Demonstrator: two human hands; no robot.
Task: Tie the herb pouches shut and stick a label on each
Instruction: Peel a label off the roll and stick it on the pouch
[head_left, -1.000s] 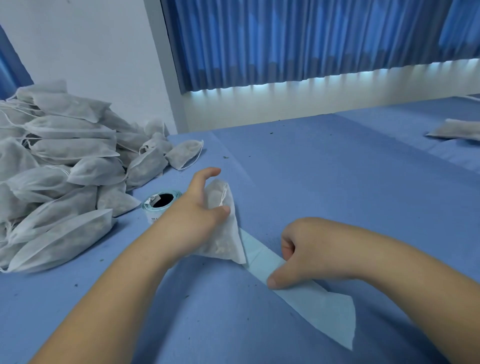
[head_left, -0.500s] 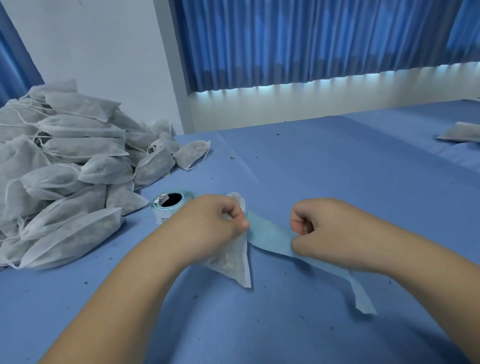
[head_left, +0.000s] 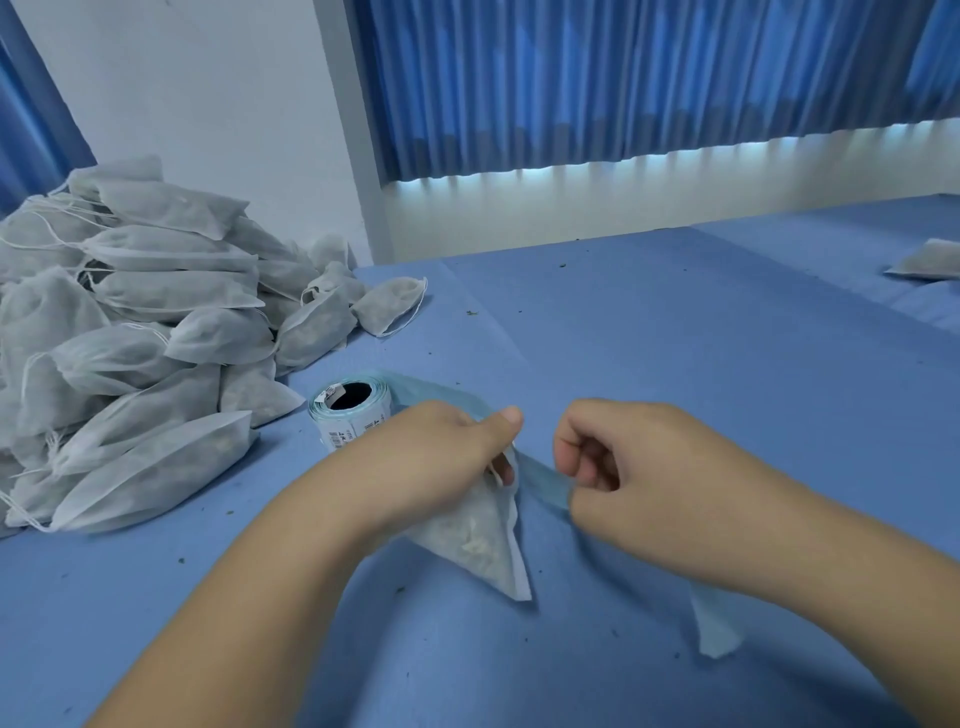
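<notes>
- The label roll (head_left: 349, 415) on the desk (head_left: 675, 364) carries the only print I can see: small dark marks on its white outer labels, looking like barcode bars with a line of characters beside them.
- These marks are too small and blurred to read; no word or number comes out.

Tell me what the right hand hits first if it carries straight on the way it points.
Probably the pouch gripped by the left hand: the right hand, pinching the label strip, points leftward at it across a narrow gap. Depth is uncertain.
</notes>
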